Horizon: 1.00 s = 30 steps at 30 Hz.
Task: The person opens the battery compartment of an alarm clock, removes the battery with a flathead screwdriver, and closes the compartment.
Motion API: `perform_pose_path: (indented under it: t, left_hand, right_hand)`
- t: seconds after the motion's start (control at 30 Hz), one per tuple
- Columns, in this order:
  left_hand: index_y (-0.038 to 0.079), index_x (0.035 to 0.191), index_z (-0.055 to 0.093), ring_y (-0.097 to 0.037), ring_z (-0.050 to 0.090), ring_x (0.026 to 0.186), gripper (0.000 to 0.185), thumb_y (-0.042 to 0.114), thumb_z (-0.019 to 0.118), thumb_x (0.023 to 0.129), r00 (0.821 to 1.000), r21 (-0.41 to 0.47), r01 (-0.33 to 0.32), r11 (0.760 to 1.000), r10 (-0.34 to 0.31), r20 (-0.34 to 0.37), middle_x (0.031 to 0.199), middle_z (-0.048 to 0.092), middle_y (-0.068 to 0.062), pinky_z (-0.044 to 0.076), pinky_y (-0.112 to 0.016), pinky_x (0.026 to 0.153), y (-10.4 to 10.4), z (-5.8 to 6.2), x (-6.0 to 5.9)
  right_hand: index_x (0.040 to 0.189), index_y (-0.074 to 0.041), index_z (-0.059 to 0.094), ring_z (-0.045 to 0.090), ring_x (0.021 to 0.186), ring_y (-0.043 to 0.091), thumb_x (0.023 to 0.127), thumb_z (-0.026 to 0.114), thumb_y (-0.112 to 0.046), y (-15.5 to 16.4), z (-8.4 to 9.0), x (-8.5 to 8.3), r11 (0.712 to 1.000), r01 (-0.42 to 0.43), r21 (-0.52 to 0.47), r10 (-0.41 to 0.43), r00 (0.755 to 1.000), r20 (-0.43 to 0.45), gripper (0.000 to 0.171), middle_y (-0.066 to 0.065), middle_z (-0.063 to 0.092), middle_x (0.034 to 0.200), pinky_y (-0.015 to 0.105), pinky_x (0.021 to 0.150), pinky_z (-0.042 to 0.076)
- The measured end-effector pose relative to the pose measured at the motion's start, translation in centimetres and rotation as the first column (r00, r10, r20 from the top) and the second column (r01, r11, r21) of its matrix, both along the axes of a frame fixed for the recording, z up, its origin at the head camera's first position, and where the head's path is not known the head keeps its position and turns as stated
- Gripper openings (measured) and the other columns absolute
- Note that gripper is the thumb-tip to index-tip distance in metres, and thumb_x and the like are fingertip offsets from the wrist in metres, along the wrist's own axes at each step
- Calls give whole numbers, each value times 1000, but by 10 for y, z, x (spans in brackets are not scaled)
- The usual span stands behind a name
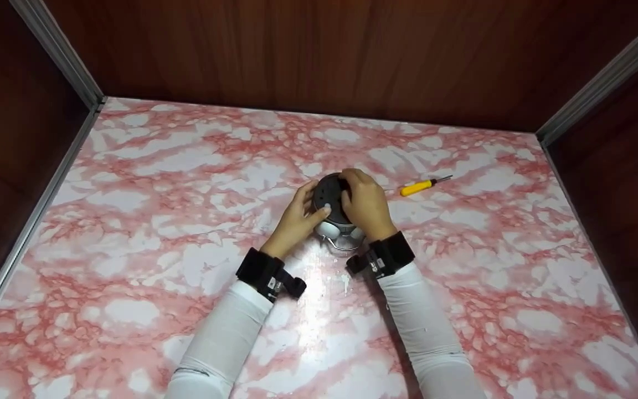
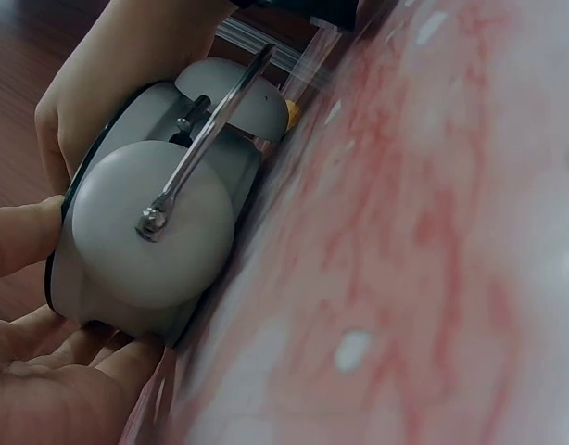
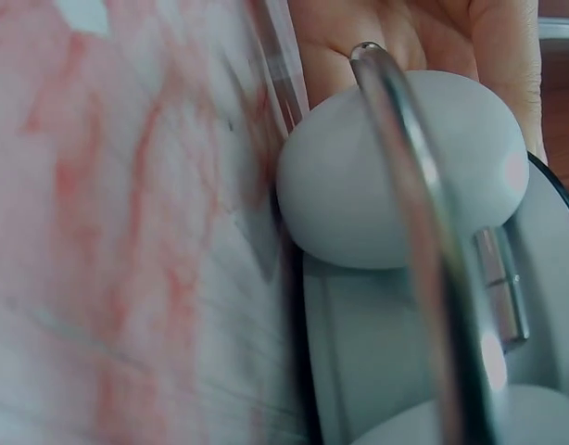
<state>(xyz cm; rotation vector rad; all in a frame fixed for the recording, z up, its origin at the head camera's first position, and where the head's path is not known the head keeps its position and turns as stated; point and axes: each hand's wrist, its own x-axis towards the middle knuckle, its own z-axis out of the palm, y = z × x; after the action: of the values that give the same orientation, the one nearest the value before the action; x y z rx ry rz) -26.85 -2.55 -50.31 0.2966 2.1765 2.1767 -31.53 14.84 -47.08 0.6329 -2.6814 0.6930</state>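
Note:
A twin-bell alarm clock (image 1: pixel 327 191) lies on the table with its black back facing up. Its pale grey bells (image 2: pixel 155 222) and chrome handle (image 3: pixel 433 232) point toward the person. My left hand (image 1: pixel 297 216) grips the clock's left side, thumb on the rim of the back and fingers around the edge. From the right, my right hand (image 1: pixel 369 202) curls over the back and the far edge, with the thumb on the black surface. That hand covers the right part of the back, and the clock's face is hidden underneath.
A screwdriver (image 1: pixel 417 188) with a yellow handle lies to the right of the clock, its tip pointing away to the right. Dark wood panels (image 1: pixel 319 61) enclose the red-and-white marbled table (image 1: pixel 158 277) at the back and both sides.

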Motion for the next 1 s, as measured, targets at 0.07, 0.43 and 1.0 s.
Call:
perform_pose_path:
  t: [0.07, 0.43, 1.0]
  left_hand:
    - [-3, 155, 28, -39, 40, 142, 70, 9, 66, 98, 1000, 2, -1, 1000, 1, -7, 157, 34, -26, 36, -44, 116, 0, 0, 0]
    - [-1, 156, 27, -38, 40, 142, 71, 9, 67, 98, 1000, 9, 1, 1000, -1, 5, 158, 34, -23, 36, -43, 117, -1, 0, 0]
    - [-2, 155, 29, -38, 39, 143, 70, 8, 67, 97, 1000, 29, 7, 1000, -8, 7, 157, 35, -25, 35, -44, 117, -2, -1, -1]
  right_hand:
    - [122, 4, 66, 62, 118, 37, 91, 61, -3, 1, 0, -1, 1000, -3, 11, 3, 1000, -6, 32, 20, 65, 127, 49, 102, 50]
    - [120, 3, 66, 62, 118, 35, 90, 60, -1, 0, 0, -2, 999, 4, 33, -4, 1000, 2, 31, 17, 64, 127, 48, 102, 50]
    - [120, 2, 66, 62, 118, 35, 90, 58, -3, 1, 0, -2, 999, 11, 30, -11, 1000, 0, 31, 16, 64, 128, 49, 100, 51]
